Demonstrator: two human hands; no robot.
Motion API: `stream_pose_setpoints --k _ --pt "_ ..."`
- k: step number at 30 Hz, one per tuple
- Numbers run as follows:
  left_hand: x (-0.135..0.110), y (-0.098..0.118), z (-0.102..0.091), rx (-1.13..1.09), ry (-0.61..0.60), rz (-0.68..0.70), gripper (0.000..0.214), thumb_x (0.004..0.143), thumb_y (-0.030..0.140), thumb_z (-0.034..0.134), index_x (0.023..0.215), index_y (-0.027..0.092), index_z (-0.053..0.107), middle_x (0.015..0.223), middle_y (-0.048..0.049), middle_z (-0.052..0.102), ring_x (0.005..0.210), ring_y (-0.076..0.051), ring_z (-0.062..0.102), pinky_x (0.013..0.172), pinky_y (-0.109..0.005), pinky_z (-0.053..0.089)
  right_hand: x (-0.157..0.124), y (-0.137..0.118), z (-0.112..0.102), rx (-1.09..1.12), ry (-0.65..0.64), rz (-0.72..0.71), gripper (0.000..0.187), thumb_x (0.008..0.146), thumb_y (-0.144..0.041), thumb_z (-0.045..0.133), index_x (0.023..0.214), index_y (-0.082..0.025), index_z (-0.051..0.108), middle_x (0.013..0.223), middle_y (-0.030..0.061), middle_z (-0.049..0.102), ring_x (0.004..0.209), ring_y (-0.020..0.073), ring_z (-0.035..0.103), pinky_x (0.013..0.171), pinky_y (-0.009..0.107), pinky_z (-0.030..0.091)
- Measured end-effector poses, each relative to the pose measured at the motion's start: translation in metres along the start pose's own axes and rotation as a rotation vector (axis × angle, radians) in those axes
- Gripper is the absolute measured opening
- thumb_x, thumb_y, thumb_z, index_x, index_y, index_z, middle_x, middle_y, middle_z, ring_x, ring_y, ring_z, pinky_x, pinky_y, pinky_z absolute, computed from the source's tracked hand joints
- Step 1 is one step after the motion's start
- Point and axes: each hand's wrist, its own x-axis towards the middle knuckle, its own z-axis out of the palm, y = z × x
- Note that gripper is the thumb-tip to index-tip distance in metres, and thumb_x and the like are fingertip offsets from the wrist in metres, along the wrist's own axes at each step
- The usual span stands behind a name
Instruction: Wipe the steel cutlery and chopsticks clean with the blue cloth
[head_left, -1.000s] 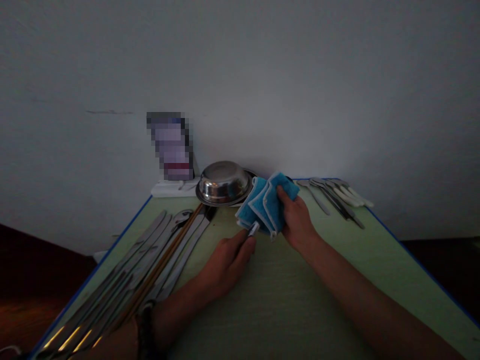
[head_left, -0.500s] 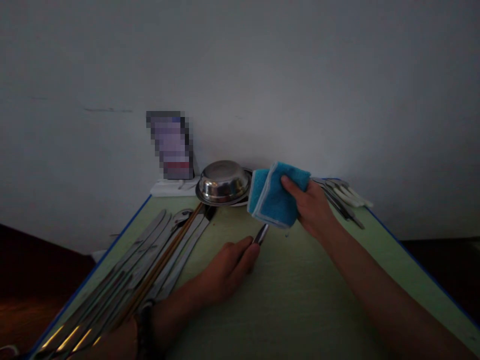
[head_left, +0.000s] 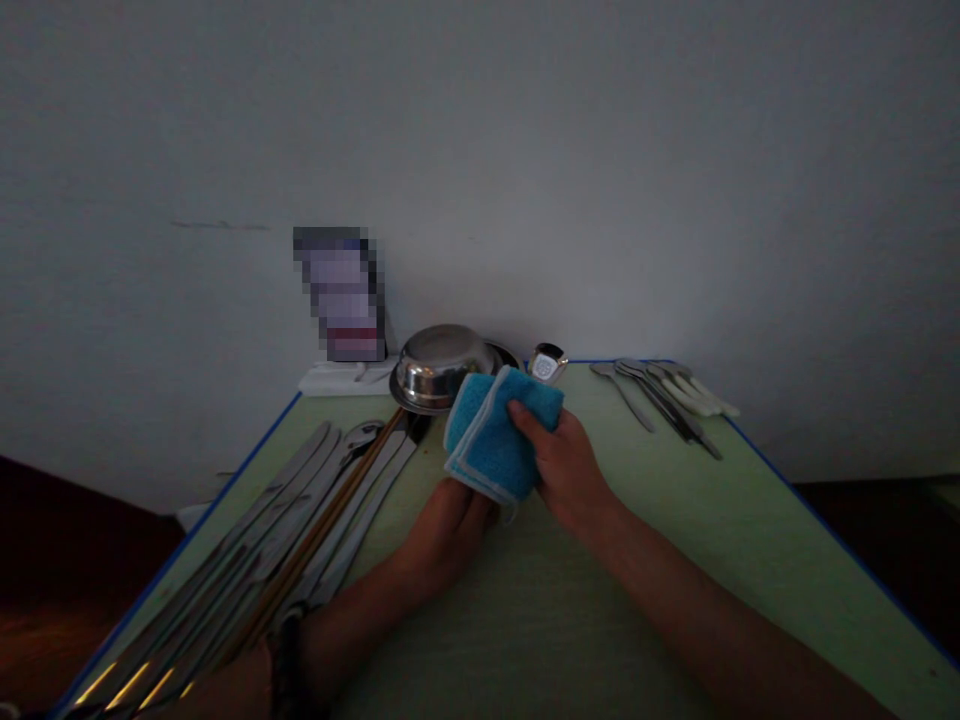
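Observation:
My right hand pinches a folded blue cloth with pale edging, thumb on top. Beneath the cloth's lower edge my left hand is closed, its fingertips partly covered. The metal utensil that the left hand grips is hidden now; a short shiny length of it showed a moment ago, but not enough to tell its kind. Just behind the cloth, an upturned steel bowl sits at the back of the green table.
Long-handled metal utensils and wooden chopsticks lie along the left side. Several spoons lie at the back right. A shiny cup-like object stands near the wall. A blurred-out phone-like screen leans on a white base.
My right hand has brought the cloth left and down, over the left hand's fingertips and the utensil. The cup-like object and a spoon at the back have come into view.

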Motion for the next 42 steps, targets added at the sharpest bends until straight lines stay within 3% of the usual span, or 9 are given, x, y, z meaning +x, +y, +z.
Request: stream_pose_setpoints --k 10,15,19,25,27,29,32,37,42 --pt "-0.003 0.013 -0.006 0.002 -0.105 0.077 0.033 0.089 0.034 0.032 0.062 0.019 0.042 0.052 0.0055 0.042 0.046 -0.01 0.041 0.047 -0.022 0.031 0.016 -0.019 -0.014 0.213 0.182 -0.014 0.034 0.062 -0.039 0.069 0.087 -0.018 0.06 0.085 0.0039 0.068 0.076 0.0193 0.063 0.068 0.033 0.049" --pt "-0.006 0.012 -0.007 -0.093 -0.133 0.079 0.037 0.091 0.033 0.028 0.061 0.018 0.041 0.053 0.005 0.04 0.048 -0.009 0.039 0.049 -0.022 0.032 0.028 -0.027 -0.027 0.201 0.145 -0.127 0.032 0.061 -0.038 0.07 0.086 -0.019 0.063 0.084 0.0023 0.069 0.075 0.0187 0.064 0.071 0.034 0.05" --pt "-0.008 0.012 -0.007 -0.133 -0.128 0.094 0.037 0.092 0.034 0.026 0.062 0.018 0.04 0.054 0.0054 0.038 0.049 -0.009 0.038 0.05 -0.022 0.031 0.033 -0.031 -0.038 0.016 0.098 -0.217 0.029 0.064 -0.04 0.068 0.086 -0.02 0.064 0.085 0.0019 0.069 0.075 0.0182 0.063 0.072 0.035 0.049" --pt "-0.004 0.006 -0.003 -0.106 0.04 0.083 0.034 0.093 0.035 0.024 0.068 0.019 0.039 0.056 0.0062 0.036 0.049 -0.01 0.036 0.048 -0.022 0.03 0.024 -0.073 -0.071 -0.505 -0.327 -0.011 0.027 0.065 -0.039 0.067 0.084 -0.02 0.066 0.081 0.0037 0.07 0.067 0.0186 0.064 0.061 0.033 0.051" --pt "-0.003 0.005 -0.003 -0.059 0.08 0.073 0.034 0.093 0.036 0.024 0.067 0.019 0.039 0.055 0.0063 0.037 0.049 -0.01 0.036 0.048 -0.022 0.03 0.018 -0.091 -0.08 -0.824 -0.485 0.041 0.025 0.065 -0.04 0.067 0.08 -0.019 0.066 0.074 0.0033 0.069 0.06 0.0177 0.062 0.051 0.028 0.048" --pt "-0.003 0.004 -0.003 -0.014 0.074 0.072 0.034 0.093 0.036 0.025 0.067 0.019 0.038 0.055 0.0062 0.038 0.048 -0.01 0.037 0.048 -0.022 0.03 0.013 -0.102 -0.084 -1.109 -0.685 0.054 0.021 0.066 -0.037 0.065 0.075 -0.018 0.066 0.071 0.0026 0.068 0.059 0.0166 0.061 0.048 0.025 0.044" --pt "-0.002 0.005 -0.004 0.049 0.028 0.096 0.033 0.092 0.035 0.025 0.066 0.02 0.037 0.054 0.0064 0.038 0.048 -0.01 0.038 0.048 -0.022 0.03 0.008 -0.106 -0.078 -1.293 -0.949 0.019 0.02 0.071 -0.036 0.061 0.078 -0.018 0.066 0.075 0.0018 0.067 0.065 0.0152 0.06 0.052 0.023 0.041" --pt "-0.002 0.006 -0.005 0.127 -0.075 0.146 0.03 0.092 0.032 0.027 0.067 0.019 0.039 0.055 0.0066 0.039 0.049 -0.009 0.04 0.05 -0.022 0.03 0.002 -0.09 -0.053 -1.349 -1.085 -0.061 0.027 0.08 -0.04 0.049 0.075 -0.016 0.062 0.066 0.0006 0.062 0.058 0.0114 0.055 0.05 0.021 0.036" --pt "-0.002 0.006 -0.004 0.162 -0.154 0.187 0.03 0.091 0.03 0.03 0.066 0.019 0.04 0.055 0.0066 0.039 0.049 -0.009 0.041 0.05 -0.022 0.03 -0.005 -0.071 -0.035 -1.409 -1.075 -0.222 0.029 0.081 -0.04 0.046 0.076 -0.016 0.061 0.07 0.003 0.062 0.06 0.0116 0.053 0.054 0.023 0.035"
